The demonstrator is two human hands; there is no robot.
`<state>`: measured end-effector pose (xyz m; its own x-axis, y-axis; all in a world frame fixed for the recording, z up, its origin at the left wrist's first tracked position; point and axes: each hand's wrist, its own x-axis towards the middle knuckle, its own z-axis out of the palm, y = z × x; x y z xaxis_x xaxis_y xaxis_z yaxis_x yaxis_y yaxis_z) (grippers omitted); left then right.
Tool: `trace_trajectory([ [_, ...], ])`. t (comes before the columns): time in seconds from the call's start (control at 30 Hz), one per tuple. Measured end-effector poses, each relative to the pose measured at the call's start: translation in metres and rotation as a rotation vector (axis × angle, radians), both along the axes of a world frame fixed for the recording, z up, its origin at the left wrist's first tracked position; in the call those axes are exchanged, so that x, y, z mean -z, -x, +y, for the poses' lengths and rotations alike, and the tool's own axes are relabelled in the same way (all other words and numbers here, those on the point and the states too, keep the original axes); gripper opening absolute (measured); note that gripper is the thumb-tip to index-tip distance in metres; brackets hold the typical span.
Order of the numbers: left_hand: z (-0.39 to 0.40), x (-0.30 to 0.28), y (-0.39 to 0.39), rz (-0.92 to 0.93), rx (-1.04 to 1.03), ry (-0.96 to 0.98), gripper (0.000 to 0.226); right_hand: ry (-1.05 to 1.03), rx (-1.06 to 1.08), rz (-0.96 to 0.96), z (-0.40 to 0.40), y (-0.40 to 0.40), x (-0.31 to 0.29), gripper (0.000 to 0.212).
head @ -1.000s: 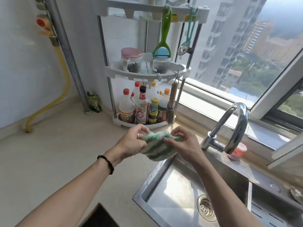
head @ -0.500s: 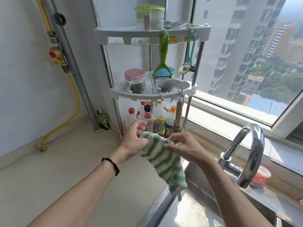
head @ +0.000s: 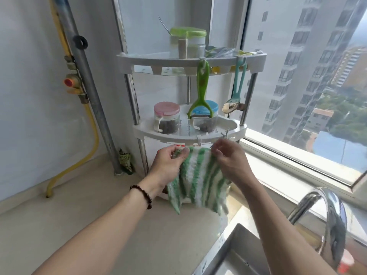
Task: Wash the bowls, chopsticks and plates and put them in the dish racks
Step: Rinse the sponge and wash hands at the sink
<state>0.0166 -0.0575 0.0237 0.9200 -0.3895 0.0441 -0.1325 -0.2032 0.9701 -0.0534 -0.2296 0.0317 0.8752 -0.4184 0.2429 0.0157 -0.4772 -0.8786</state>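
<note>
A green-and-white striped dishcloth (head: 198, 181) hangs spread out in front of the corner shelf rack (head: 190, 132). My left hand (head: 168, 165) pinches its upper left corner, and my right hand (head: 230, 161) pinches its upper right corner just below the hooks on the rack's middle shelf. The cloth hangs down over the counter beside the sink (head: 238, 253). No bowls, chopsticks or plates are in view.
The rack holds lidded jars (head: 166, 118), a hanging green peeler (head: 201, 96) and a spoon (head: 231, 107). A chrome faucet (head: 327, 219) arches at the right by the window. A metal pipe (head: 87, 82) and yellow hose (head: 91, 135) run down the left wall. Beige counter (head: 79, 211) lies left.
Both hands have lifted the cloth from above the sink up toward the rack's middle shelf and spread it flat from a bunched wad. The view has tilted upward.
</note>
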Motion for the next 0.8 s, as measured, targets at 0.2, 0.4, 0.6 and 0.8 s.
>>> trace_trajectory([
  [0.2,-0.033,-0.002,-0.021,-0.042,-0.263,-0.259,0.047,0.383,0.076,-0.021,0.001,-0.033,-0.003,0.024],
  [0.4,-0.038,0.009,-0.013,-0.089,-0.217,-0.423,0.042,0.372,0.064,0.024,0.009,-0.022,0.016,0.029],
  [0.6,0.031,-0.004,0.009,-0.740,-0.251,-0.717,0.045,0.795,0.155,-0.072,0.046,-0.007,0.002,0.039],
  [0.8,0.154,-0.031,0.035,-1.026,-0.393,-0.912,0.063,0.912,-0.005,-0.284,0.141,-0.010,-0.035,0.055],
])
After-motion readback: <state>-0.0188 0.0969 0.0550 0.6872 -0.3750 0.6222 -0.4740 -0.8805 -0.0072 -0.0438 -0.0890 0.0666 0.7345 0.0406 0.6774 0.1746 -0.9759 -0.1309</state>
